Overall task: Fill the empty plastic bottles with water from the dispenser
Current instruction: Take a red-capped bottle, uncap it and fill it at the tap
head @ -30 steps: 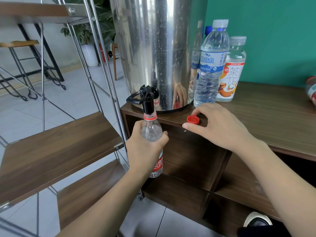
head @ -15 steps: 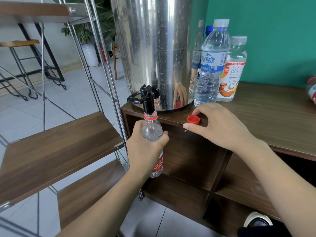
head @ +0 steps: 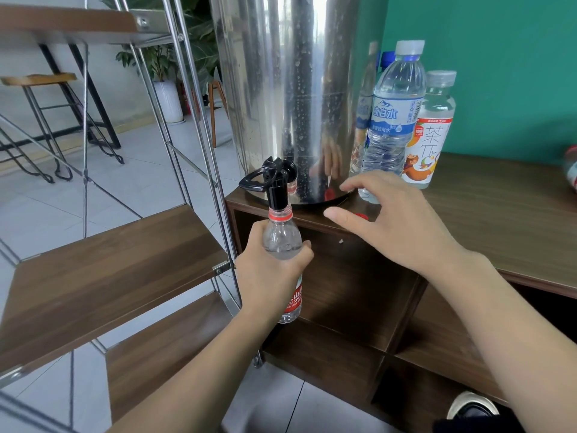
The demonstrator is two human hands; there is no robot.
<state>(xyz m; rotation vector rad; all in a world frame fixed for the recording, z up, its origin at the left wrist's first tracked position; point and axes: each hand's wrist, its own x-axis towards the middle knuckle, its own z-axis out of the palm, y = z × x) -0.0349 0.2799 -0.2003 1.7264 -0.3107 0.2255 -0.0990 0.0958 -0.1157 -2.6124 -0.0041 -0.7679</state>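
We see the red cap (head: 362,216) mostly hidden beneath the right hand (head: 393,220), the bottle (head: 282,242) middle covered by the left hand (head: 271,273), the dispenser (head: 296,89) top cropped, and a far-right object (head: 571,170) cut off.

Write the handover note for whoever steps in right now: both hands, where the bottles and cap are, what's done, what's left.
Left hand grips the red-label bottle, uncapped, its mouth right under the black tap of the steel dispenser.
Right hand is open, holding nothing, hovering over the red cap on the wooden counter.
Blue-label bottle and tea-label bottle stand capped beside the dispenser; they look full.
Done: bottle uncapped and placed under the tap.
Left: whether water is flowing or how full the bottle is cannot be told. Probably work the tap, fill, then recap.
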